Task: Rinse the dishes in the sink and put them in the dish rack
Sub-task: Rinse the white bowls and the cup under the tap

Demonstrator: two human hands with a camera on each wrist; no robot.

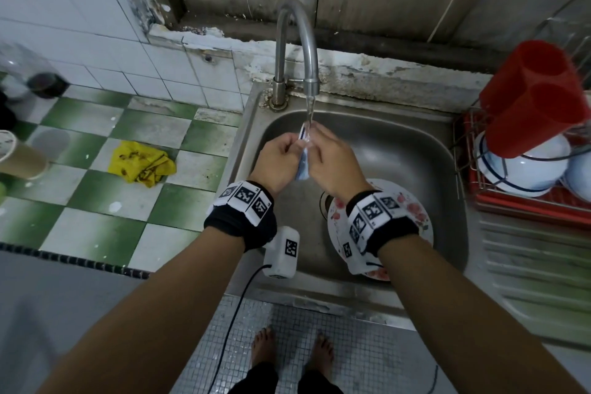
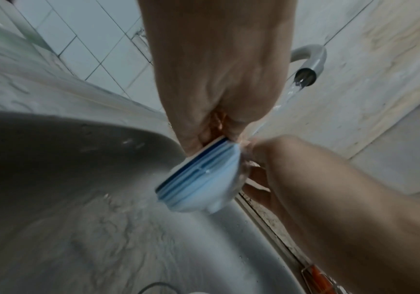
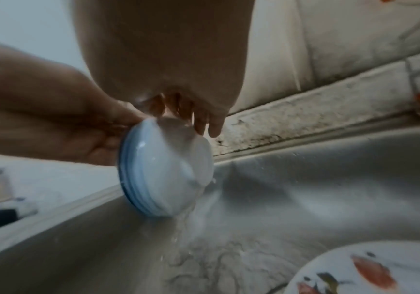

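White with blue bands at its rim, the small bowl [image 3: 165, 169] stands on edge under the running tap [image 1: 295, 51], over the back half of the steel sink [image 1: 415, 150]. My left hand [image 1: 277, 159] has its grip pinched on the bowl's rim, and my right hand [image 1: 332, 160] lays fingers [image 3: 205, 121] on the bowl's back; whether that grip is closed round the bowl I cannot tell. I judge this as mid-rinse on the bowl, with a flowered plate [image 1: 412, 205] lying in the sink near its front right corner, not yet rinsed. Next calls for tipping the water out and carrying the bowl to the red dish rack [image 1: 527, 205] on the counter at the sink's right edge, where bowls and red cups [image 1: 537, 99] already sit. Only the wrist views show the bowl's shape and the water sheeting off it; only the head view shows the rack.
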